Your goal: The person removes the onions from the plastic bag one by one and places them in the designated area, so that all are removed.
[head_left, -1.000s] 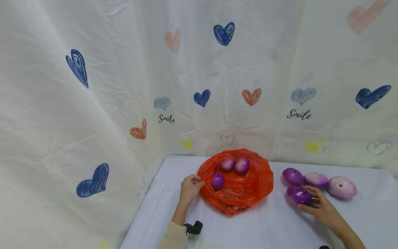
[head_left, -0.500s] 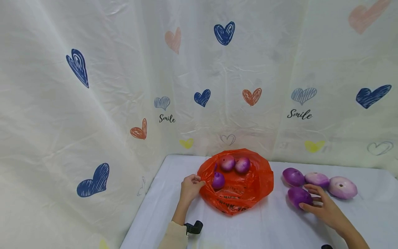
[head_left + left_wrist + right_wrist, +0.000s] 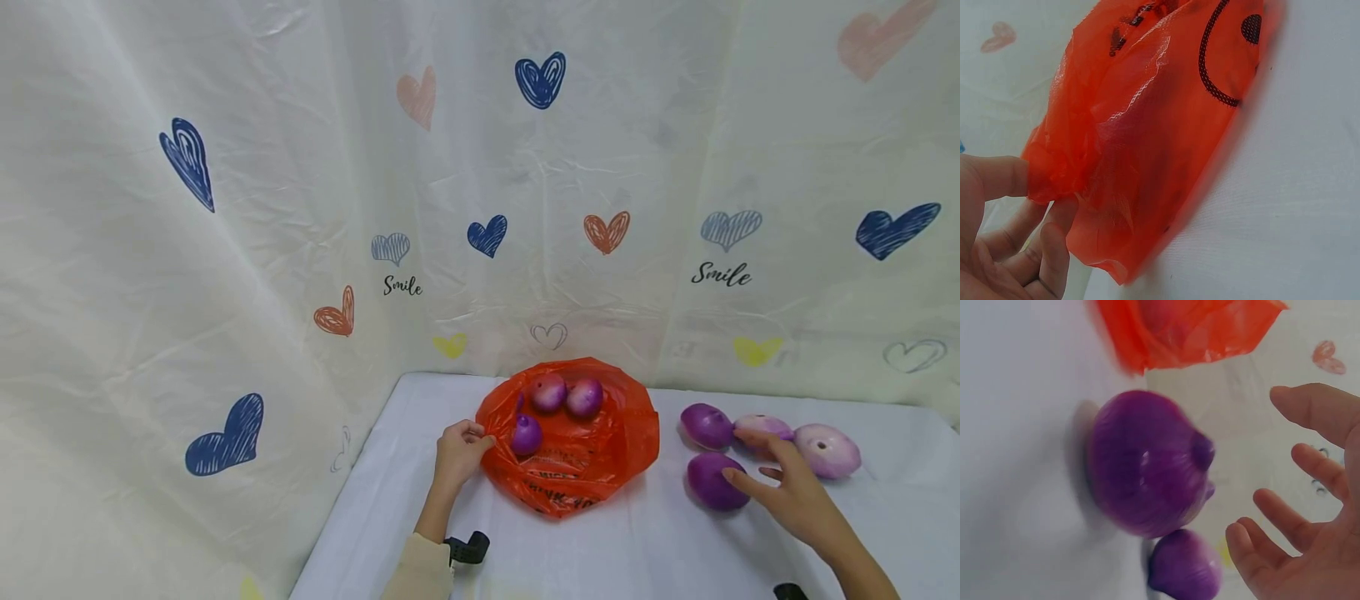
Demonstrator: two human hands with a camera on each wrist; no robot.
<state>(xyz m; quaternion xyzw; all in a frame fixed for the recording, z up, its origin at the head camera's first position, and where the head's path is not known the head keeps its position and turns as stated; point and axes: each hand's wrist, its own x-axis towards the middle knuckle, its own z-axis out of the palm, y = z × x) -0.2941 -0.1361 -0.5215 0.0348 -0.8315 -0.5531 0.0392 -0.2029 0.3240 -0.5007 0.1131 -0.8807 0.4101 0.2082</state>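
My left hand (image 3: 459, 457) pinches the left rim of a red plastic bag (image 3: 637, 433) between thumb and fingers, as the left wrist view shows close up. The bag lies with its mouth open. Inside are several purple onions, among them one onion (image 3: 527, 435) near the left side and another onion (image 3: 584, 399) at the back. My right hand (image 3: 798, 492) hovers with spread fingers just right of a dark purple onion (image 3: 716, 483). In the right wrist view a gap separates the fingers from that onion (image 3: 1144, 465).
Behind the right hand sit a dark onion (image 3: 707, 426), a paler onion (image 3: 780, 427) partly hidden by fingers, and a light onion (image 3: 827, 452). They rest on a white-covered table (image 3: 622, 554). A heart-printed curtain (image 3: 660, 167) hangs behind it.
The right hand's fingers have come away from the front dark onion, which has turned and shifted slightly. The left hand and bag stay where they were.
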